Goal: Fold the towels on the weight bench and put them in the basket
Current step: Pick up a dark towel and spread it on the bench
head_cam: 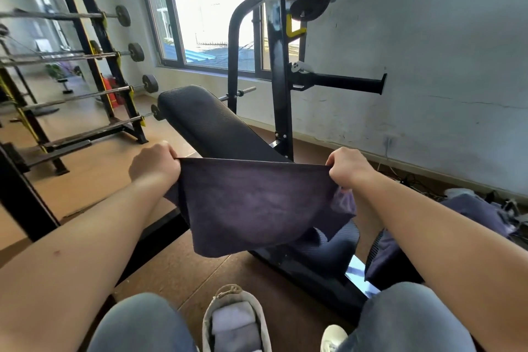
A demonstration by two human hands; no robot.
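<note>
A: Fig. 1. Hands and towels, by count?
B: Two hands, the left hand and the right hand; one towel; one cloth heap, pieces uncountable.
A: Equipment?
B: One weight bench; five barbells on one rack; two shoes.

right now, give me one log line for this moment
left hand: grips towel top-left corner | right hand: grips top-right corner | towel: held up stretched near weight bench
</note>
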